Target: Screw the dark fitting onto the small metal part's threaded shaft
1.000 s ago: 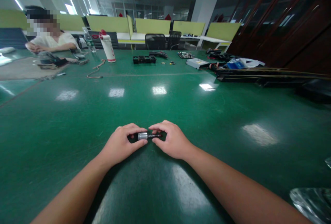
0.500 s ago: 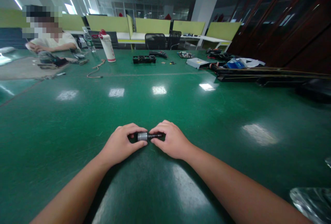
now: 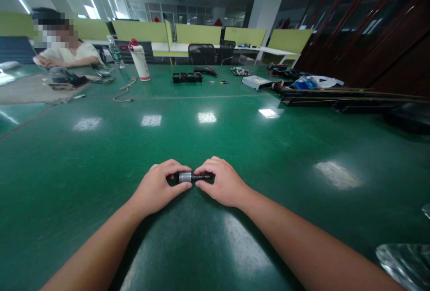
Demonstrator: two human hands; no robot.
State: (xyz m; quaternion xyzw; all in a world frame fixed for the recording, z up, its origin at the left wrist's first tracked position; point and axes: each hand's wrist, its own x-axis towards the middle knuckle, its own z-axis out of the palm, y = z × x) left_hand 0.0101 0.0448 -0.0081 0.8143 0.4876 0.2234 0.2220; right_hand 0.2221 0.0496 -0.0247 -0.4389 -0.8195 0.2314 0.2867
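Observation:
A small part with a silver cylinder [image 3: 185,177] at its left and a dark, ribbed shaft at its right lies level, low over the table; whether it touches the tabletop I cannot tell. My left hand [image 3: 161,188] curves round the cylinder, thumb on the near side and fingers on the far side. From the other end, my right hand [image 3: 223,181] closes in a pinch about the shaft. The tips of both hands almost meet at the part's middle. The cylinder's left end is partly hidden inside my left hand.
Across the green table [image 3: 215,139] stand a white bottle with a red lid [image 3: 140,60], a black housing [image 3: 187,77], a power drill [image 3: 205,70] and a grey metal box [image 3: 256,82]. Long dark bars [image 3: 319,95] lie at right. Someone in a pale top [image 3: 80,53] sits far left.
My hands and the part between them stay practically where they were. The seated person's head has shifted slightly.

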